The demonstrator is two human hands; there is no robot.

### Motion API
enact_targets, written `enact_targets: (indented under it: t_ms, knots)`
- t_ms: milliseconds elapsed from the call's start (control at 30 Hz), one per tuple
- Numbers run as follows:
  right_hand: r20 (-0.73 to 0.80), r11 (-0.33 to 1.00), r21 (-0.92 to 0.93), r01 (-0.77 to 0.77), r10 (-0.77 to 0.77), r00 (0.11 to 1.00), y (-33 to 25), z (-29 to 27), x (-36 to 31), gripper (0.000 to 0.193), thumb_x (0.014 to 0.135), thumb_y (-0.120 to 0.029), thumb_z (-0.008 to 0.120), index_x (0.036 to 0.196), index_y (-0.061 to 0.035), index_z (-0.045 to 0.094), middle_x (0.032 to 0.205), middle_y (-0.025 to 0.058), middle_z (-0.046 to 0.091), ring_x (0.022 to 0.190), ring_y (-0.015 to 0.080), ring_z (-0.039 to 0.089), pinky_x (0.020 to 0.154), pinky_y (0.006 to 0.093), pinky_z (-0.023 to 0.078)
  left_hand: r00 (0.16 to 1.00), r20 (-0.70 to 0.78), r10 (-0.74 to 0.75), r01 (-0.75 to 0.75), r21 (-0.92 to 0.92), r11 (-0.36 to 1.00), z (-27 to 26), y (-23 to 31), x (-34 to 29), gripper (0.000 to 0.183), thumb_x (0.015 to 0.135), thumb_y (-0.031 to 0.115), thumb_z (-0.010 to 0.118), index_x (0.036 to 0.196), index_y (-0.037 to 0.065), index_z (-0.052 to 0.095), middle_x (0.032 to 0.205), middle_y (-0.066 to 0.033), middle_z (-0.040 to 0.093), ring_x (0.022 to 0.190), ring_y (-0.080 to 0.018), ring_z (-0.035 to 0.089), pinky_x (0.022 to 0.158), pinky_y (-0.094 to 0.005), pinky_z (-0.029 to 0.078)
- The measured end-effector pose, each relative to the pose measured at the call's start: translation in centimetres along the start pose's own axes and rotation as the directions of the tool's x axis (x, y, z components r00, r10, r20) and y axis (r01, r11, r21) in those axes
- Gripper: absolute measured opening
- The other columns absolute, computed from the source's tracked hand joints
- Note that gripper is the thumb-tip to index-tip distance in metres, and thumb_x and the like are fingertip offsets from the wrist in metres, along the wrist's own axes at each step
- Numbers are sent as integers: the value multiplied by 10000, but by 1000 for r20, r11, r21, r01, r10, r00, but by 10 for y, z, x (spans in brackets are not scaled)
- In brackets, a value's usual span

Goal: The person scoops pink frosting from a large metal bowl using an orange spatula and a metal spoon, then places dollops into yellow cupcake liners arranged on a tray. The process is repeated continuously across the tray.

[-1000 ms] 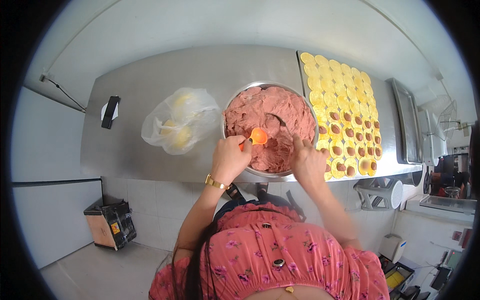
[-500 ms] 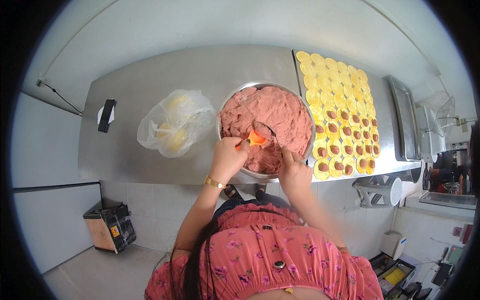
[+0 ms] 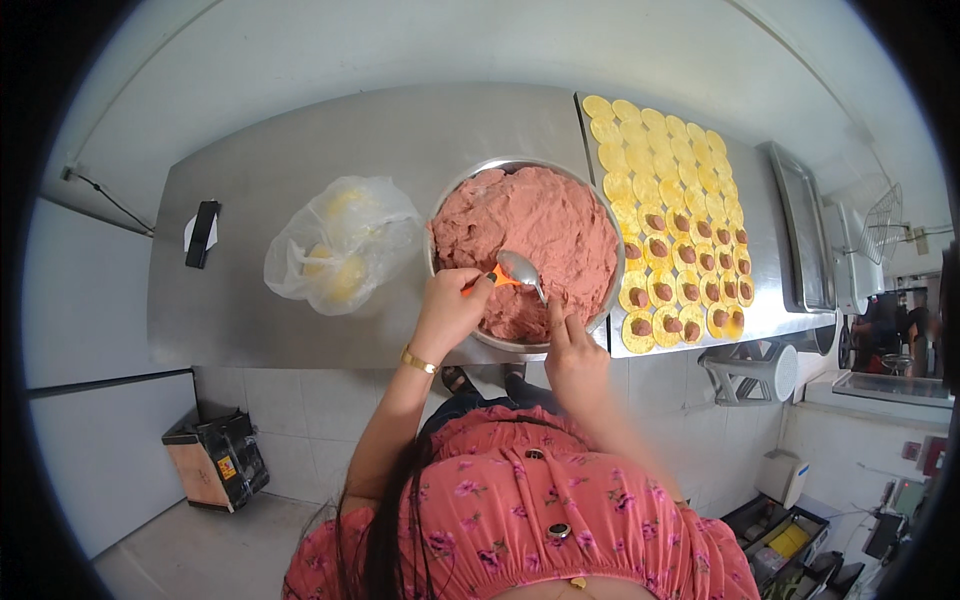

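Note:
A wide metal bowl (image 3: 431, 262) heaped with pink ground meat (image 3: 530, 220) stands in front of me. Over its near part, my left hand (image 3: 453, 303) is closed on a small orange utensil (image 3: 507, 279), whose exact kind I cannot make out. The fingers of my right hand (image 3: 577, 358) grip the handle of a metal spoon (image 3: 517, 267). The spoon's bowl lies across the orange head and partly hides it. To the right, yellow discs (image 3: 640, 160) lie in rows, and the nearer rows carry small lumps of meat (image 3: 662, 291).
A knotted clear plastic bag (image 3: 345, 245) with yellow contents lies left of the bowl on the steel table (image 3: 250, 150). Farther left is a black phone-like object (image 3: 202, 234). A metal tray (image 3: 800, 235) stands past the discs, with a grey stool (image 3: 755, 372) below the table edge.
The metal spoon has turned, and its bowl now shows its shiny face over the orange utensil. Both hands stay above the meat. The whole view has shifted slightly.

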State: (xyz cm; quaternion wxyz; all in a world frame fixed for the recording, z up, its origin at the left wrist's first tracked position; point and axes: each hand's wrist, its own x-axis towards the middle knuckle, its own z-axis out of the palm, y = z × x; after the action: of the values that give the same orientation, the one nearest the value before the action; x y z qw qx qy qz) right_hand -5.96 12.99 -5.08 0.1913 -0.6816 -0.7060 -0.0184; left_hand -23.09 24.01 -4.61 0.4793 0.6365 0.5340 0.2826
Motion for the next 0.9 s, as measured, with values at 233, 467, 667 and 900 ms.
enact_targets:
  t_ms: [233,467,667,900]
  knots:
    - [46,995,-76,59,-56,997,6,-5,-2,602,667,-25,567,1264,-3,490,798,75,523,600,200,603,474,306,496,999,-21,48,-48,-8,999,1,-4,-5,224,821,166,563,723,-19,643,563,-148,554,518,-228,565,523,-347,419]
    - [86,991,-104,85,-76,993,10,-8,-13,606,683,-39,559,1279,21,468,821,86,514,636,186,613,479,301,501,1000,-1,2,-2,-11,1000,13,0,-20,222,827,159,561,718,-16,644,571,-145,565,518,-234,571,528,-348,422]
    - [76,968,-162,190,-180,981,21,-17,-26,621,709,-77,543,1308,53,446,799,60,487,620,148,590,457,263,483,994,-60,86,-89,-54,995,29,3,-29,219,838,124,563,675,-17,603,531,8,461,512,-58,405,469,-259,298]
    - [37,959,-211,189,-186,982,39,-9,-30,607,717,-89,538,1295,73,448,794,58,479,619,141,583,454,261,484,997,-47,56,-62,-147,987,40,1,-29,238,836,148,549,692,-27,624,551,-89,557,511,-123,519,507,-293,394]
